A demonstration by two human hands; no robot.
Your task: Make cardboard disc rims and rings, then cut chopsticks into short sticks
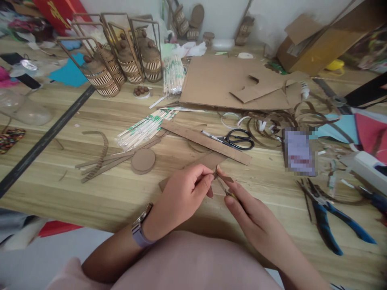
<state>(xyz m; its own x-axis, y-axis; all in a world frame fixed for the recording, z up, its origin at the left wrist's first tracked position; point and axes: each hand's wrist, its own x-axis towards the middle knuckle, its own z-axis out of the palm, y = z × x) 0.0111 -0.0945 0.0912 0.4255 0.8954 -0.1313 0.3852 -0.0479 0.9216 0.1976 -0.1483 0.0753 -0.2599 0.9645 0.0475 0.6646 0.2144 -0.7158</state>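
Close to the table's front edge, my left hand [184,193] pinches a small strip of brown cardboard [225,177] between thumb and fingers. My right hand [252,215] is closed around a small craft knife [231,195] with a yellowish handle. The thin blade points toward the strip; whether it touches cannot be made out. My right fingertips are also near the strip's end. Beneath and beyond the hands lie a cardboard sheet piece [201,160] and a long flat cardboard strip [208,141]. A stack of round cardboard discs [143,160] lies to the left.
Blue-handled pliers [325,217], a pixelated flat rectangle [300,151] and a white tool [363,173] lie at right. Black scissors [240,139], wrapped chopsticks [140,128] and a large cardboard sheet [208,84] are farther back. Several lantern-like models [130,66] stand at back left.
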